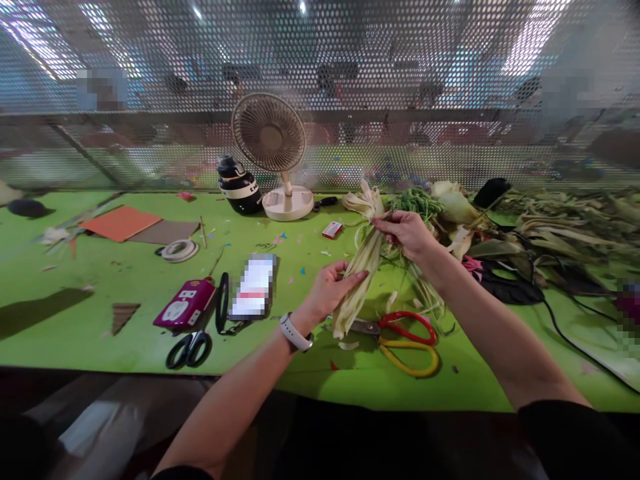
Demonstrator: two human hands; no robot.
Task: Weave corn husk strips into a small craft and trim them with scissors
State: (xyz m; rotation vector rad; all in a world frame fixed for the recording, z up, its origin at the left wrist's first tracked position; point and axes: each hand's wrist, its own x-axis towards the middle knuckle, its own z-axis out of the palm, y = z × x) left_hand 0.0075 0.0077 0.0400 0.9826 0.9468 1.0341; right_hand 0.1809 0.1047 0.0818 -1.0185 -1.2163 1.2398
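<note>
A bundle of pale green corn husk (pixel 364 270) is held above the green table (pixel 280 287), tilted, with its gathered, flared top up and away from me. My right hand (pixel 404 232) pinches it just under that top. Lower down, my left hand (pixel 333 287), with a white band on the wrist, is wrapped round the husk's long loose part. Under the husk's lower end lie scissors (pixel 410 343) with one red and one yellow handle; the husk partly covers their blades. Green strands (pixel 417 202) and more husks (pixel 457 203) lie behind my right hand.
A fan (pixel 287 203), a dark bottle (pixel 241 193) and a perforated metal screen (pixel 350 87) stand at the back. Left are a phone (pixel 254 287), a purple box (pixel 185 305), black scissors (pixel 189 350), tape rolls (pixel 180 250) and an orange sheet (pixel 121 223). Black cloth (pixel 507 283) and a cable (pixel 565 337) lie right.
</note>
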